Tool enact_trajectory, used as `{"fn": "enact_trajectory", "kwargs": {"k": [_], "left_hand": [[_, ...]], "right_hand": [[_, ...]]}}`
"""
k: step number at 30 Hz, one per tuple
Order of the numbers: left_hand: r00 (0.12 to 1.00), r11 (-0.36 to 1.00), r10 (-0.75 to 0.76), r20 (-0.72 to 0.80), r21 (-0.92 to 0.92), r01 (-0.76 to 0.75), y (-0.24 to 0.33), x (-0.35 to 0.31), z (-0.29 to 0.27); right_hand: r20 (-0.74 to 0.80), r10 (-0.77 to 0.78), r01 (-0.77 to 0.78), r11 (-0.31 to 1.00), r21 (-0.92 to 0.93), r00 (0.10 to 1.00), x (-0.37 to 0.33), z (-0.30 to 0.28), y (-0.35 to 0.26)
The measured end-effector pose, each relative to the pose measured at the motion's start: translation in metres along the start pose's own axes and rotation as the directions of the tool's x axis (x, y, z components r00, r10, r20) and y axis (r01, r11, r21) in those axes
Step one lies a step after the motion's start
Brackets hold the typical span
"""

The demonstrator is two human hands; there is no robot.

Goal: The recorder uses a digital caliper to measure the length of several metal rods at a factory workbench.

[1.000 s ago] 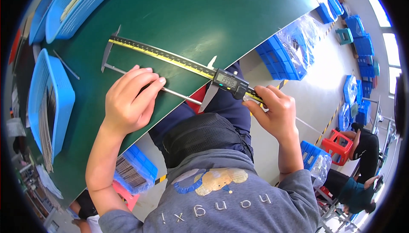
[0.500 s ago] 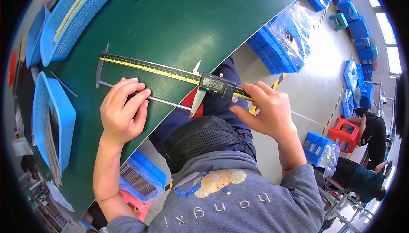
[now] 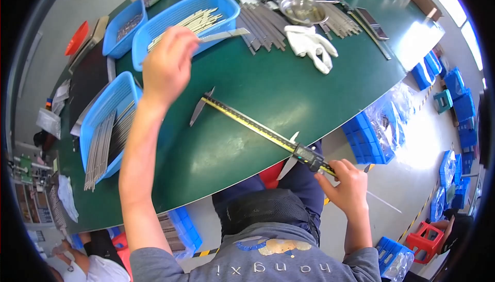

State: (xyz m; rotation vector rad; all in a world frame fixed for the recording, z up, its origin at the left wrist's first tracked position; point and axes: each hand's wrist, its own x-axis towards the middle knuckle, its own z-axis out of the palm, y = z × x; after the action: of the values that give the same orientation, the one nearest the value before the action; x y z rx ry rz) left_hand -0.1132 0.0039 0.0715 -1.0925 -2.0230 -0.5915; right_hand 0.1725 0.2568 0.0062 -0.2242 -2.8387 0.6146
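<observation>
My right hand (image 3: 349, 188) grips a digital caliper (image 3: 258, 129) by the end of its beam, beside the display. The caliper slants across the table's front edge, jaws wide apart and nothing between them. Raised over the front of the far blue basket (image 3: 234, 18), my left hand (image 3: 167, 68) is closed on a thin metal rod (image 3: 224, 35), which points right and is smeared by motion. Pale rods (image 3: 198, 23) lie inside that basket. Closer to me on the left, another blue basket (image 3: 124, 83) holds grey rods (image 3: 100, 150).
Bundles of grey rods (image 3: 262, 26), a white glove (image 3: 312, 47) and a metal bowl (image 3: 304, 11) lie along the table's far side. A smaller blue basket (image 3: 121, 47) stands at far left. Blue crates (image 3: 366, 137) stand on the floor to the right. Another person sits lower left.
My left hand has carried the rod away from the caliper jaws, up and forward to the far basket. The caliper stays in my right hand, tilted more steeply. The view has shifted forward.
</observation>
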Motion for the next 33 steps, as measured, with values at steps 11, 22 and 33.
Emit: {"fn": "enact_trajectory", "kwargs": {"k": [11,22,33], "left_hand": [[0.728,0.802,-0.597,0.337,0.268,0.534,-0.116,-0.008,0.051],[0.955,0.944,-0.279,0.102,0.21,0.254,-0.107,-0.025,0.036],[0.57,-0.386,-0.342,0.747,-0.665,0.639,0.021,-0.079,0.006]], "right_hand": [[-0.074,-0.096,0.095,0.995,-0.019,0.993,0.036,-0.008,0.01],[-0.209,-0.331,0.346,0.937,0.041,0.92,0.156,0.015,0.051],[-0.447,-0.374,0.388,0.92,-0.065,0.813,0.068,-0.009,0.064]]}}
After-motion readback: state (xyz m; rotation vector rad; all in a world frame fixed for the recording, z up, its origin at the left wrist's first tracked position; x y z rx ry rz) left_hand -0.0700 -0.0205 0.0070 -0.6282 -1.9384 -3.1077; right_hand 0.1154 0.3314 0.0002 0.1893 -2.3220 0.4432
